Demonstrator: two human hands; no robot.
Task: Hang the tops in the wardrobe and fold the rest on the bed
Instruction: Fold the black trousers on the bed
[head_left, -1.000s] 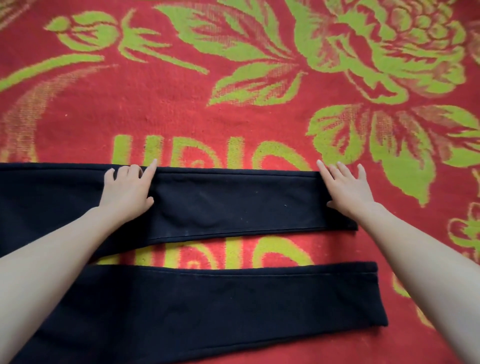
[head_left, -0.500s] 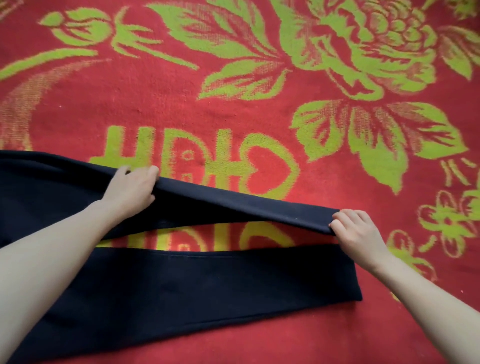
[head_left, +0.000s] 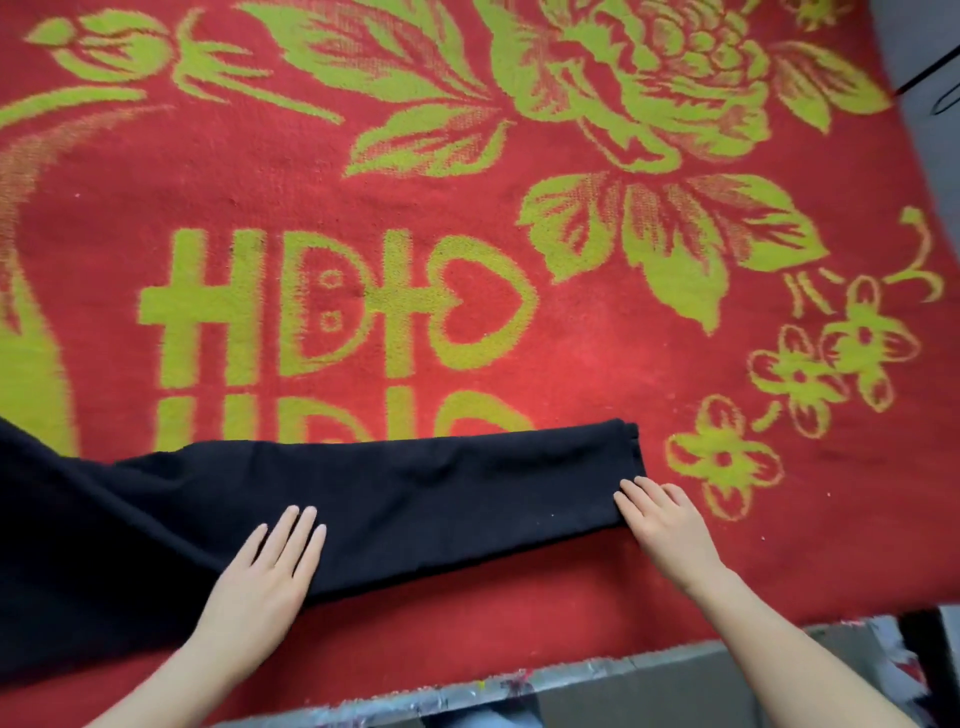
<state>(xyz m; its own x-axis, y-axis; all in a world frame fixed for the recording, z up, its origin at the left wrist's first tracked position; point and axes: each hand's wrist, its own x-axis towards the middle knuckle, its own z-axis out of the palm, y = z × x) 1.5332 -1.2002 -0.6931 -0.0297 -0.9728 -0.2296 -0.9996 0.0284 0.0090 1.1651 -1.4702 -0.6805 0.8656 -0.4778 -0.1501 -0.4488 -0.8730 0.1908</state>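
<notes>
Currently | black soft-knit trousers (head_left: 415, 493) lie doubled, leg on leg, near front edge of red-and-green floral bed blanket (head_left: 571, 364) | left hand (head_left: 265, 577) spread flat mid-leg, right hand (head_left: 670, 530) flat beside cuffs (head_left: 631, 452) | risk: cuffs look offset, so upper leg may slide during the next fold.

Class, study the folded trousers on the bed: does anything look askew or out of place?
Little stands out. The trousers lie leg on leg on the blanket, the left hand and right hand flat on them. Only at the cuffs does one hem peek slightly past the other.
</notes>
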